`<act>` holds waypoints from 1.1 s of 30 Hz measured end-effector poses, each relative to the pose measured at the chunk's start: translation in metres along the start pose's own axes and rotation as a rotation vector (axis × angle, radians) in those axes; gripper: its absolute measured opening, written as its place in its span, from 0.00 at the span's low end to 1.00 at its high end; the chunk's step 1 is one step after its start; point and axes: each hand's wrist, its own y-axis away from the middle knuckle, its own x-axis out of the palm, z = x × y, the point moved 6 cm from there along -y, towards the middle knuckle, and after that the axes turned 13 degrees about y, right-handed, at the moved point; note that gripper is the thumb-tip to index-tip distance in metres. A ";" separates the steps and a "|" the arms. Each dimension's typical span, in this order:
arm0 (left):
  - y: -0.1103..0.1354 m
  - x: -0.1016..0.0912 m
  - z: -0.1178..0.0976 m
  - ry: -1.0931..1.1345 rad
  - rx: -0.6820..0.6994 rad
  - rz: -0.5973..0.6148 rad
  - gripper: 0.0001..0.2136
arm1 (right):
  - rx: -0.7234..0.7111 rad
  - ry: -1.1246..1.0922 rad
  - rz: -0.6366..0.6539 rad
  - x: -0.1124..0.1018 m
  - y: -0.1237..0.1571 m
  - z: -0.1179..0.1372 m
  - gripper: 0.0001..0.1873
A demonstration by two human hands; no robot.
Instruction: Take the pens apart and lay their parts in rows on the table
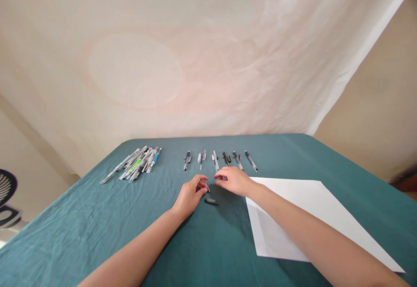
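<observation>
My left hand hovers low over the teal tablecloth with its fingers curled in a pinch on a small dark pen part near its fingertips. A short dark pen cap lies on the cloth just right of that hand. My right hand is beside it, fingers bent and pinched together toward the left hand; what it holds is too small to make out. Just beyond both hands lies a row of several separate pens.
A heap of several pens lies at the far left of the table. A white sheet of paper lies under my right forearm. A pale cloth backdrop hangs behind the table. A dark chair part shows at the left edge.
</observation>
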 end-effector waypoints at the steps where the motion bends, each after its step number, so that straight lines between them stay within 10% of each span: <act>1: 0.000 -0.002 0.001 0.021 -0.008 -0.016 0.13 | -0.030 -0.001 0.038 0.005 -0.001 0.015 0.14; 20: 0.001 -0.002 -0.006 -0.045 0.008 0.012 0.07 | -0.045 0.288 0.136 0.013 0.001 0.046 0.09; 33: 0.001 0.001 -0.005 -0.057 0.020 0.039 0.05 | 0.413 0.210 -0.186 -0.016 0.007 -0.136 0.10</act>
